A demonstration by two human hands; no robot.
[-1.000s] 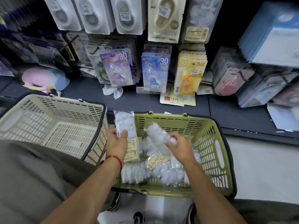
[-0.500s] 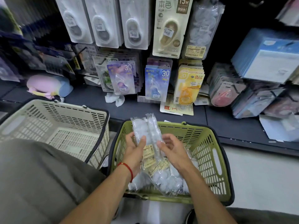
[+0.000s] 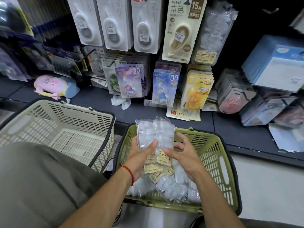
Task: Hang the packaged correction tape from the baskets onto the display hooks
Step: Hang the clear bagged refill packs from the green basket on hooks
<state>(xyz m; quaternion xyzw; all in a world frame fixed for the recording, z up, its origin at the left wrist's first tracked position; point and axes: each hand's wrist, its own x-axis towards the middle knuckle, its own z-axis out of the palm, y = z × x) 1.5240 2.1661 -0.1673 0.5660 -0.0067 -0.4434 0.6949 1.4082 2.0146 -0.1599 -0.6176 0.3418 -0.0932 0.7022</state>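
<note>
Over the green basket (image 3: 213, 163) my left hand (image 3: 139, 155) grips a small stack of clear correction tape packs (image 3: 154, 134), held upright, thumb across their front. My right hand (image 3: 182, 155) touches the stack's right side with fingers spread. More of the same clear packs (image 3: 171, 183) with yellow labels lie in the basket's bottom. One identical clear pack (image 3: 212, 33) hangs on a display hook at the upper right of the rack, beside a beige carded tape (image 3: 181, 30).
A beige basket (image 3: 65, 129) with nothing in it stands to the left, touching the green one. Coloured carded tapes (image 3: 164, 86) lean on the dark shelf (image 3: 98, 102), with a pink plush toy (image 3: 52, 86) at left. Stacked blue packs (image 3: 276, 63) crowd the right.
My hands have brought the two clear packs together into one stack and lifted it a little over the green basket. My head has tilted up, showing more of the rack.
</note>
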